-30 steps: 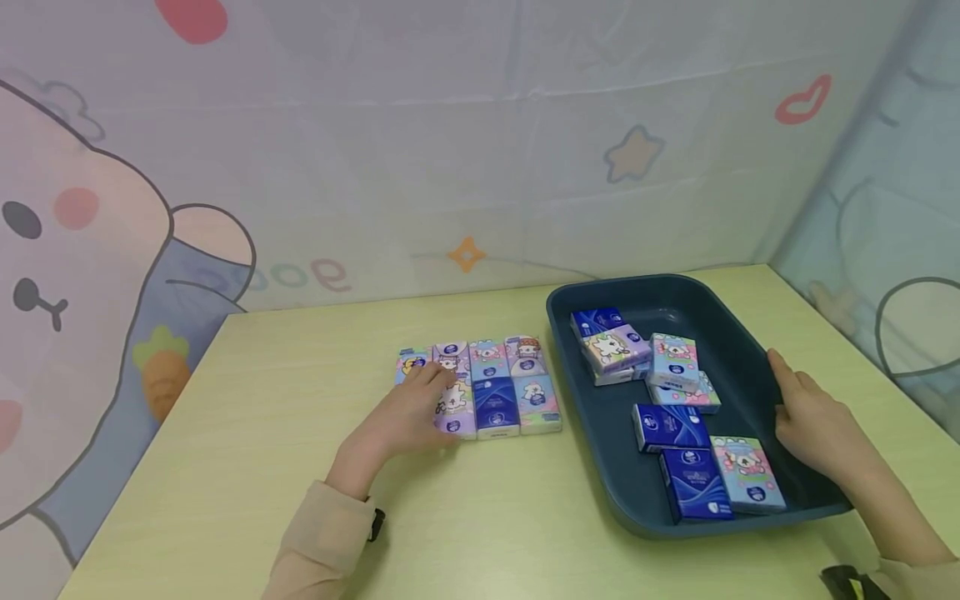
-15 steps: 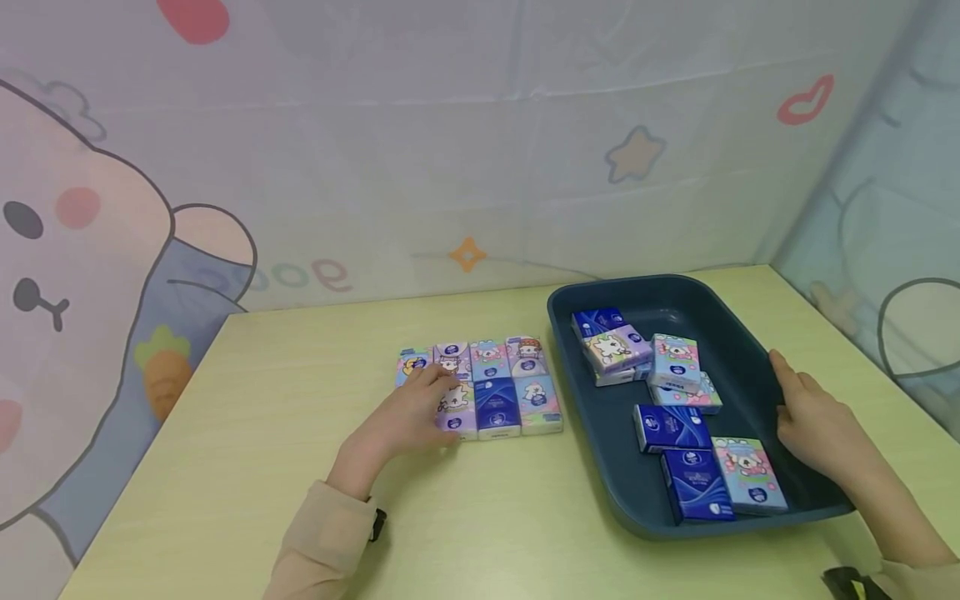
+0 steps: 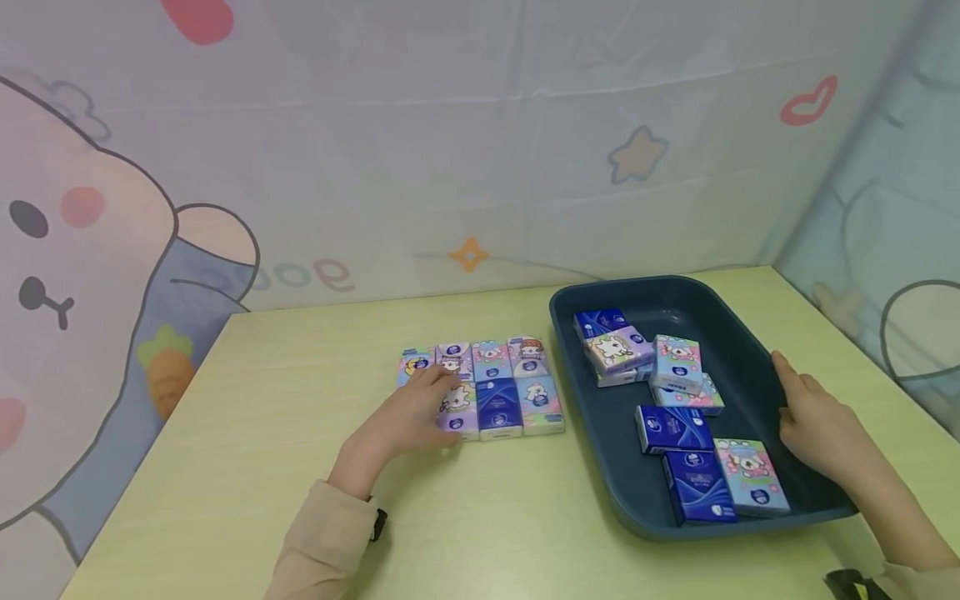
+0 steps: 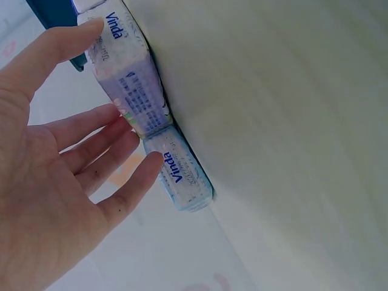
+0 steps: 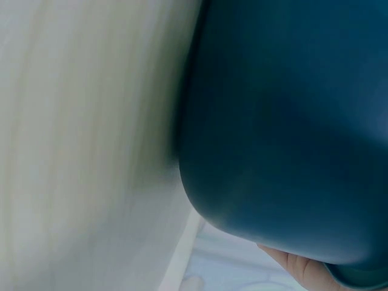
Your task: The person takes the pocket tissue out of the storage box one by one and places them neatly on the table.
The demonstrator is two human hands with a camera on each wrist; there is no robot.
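Observation:
Small tissue packs lie flat side by side in two rows left of the tray, among them a dark blue pack [image 3: 498,408]. My left hand [image 3: 405,412] rests on the left end of this block, fingers spread and mostly straight. In the left wrist view the thumb touches a purple-and-white pack [image 4: 136,91] and the little finger is at a light blue one [image 4: 180,173]; both carry "Vinda" print. My right hand [image 3: 821,433] grips the right rim of a dark teal tray [image 3: 738,392]. In the right wrist view its fingers [image 5: 303,267] show beyond the tray wall.
Several more tissue packs lie loose in the tray, some overlapping, including a purple pack [image 3: 618,348] and a blue pack [image 3: 699,487]. Behind the pale wooden table [image 3: 247,433] hangs a cartoon-printed cloth [image 3: 420,150].

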